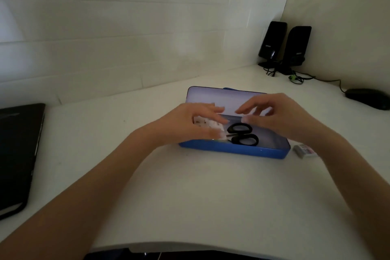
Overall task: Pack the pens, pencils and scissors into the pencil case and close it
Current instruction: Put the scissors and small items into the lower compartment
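A blue pencil case [236,151] lies open on the white desk, its pale lid [223,96] standing up at the back. Black-handled scissors [243,134] lie inside it, blades pointing left under my left hand. Something white [207,123] also shows inside the case below my left fingers. My left hand [190,122] hovers over the case's left half with fingers loosely extended. My right hand [280,116] hovers over the right half, fingers relaxed and slightly bent, holding nothing that I can see. No pens or pencils are visible.
A small white eraser-like block [305,151] lies just right of the case. A dark laptop [16,154] sits at the left edge. Two black speakers [285,46] with cables stand in the back right corner, and a black mouse [368,98] lies at far right.
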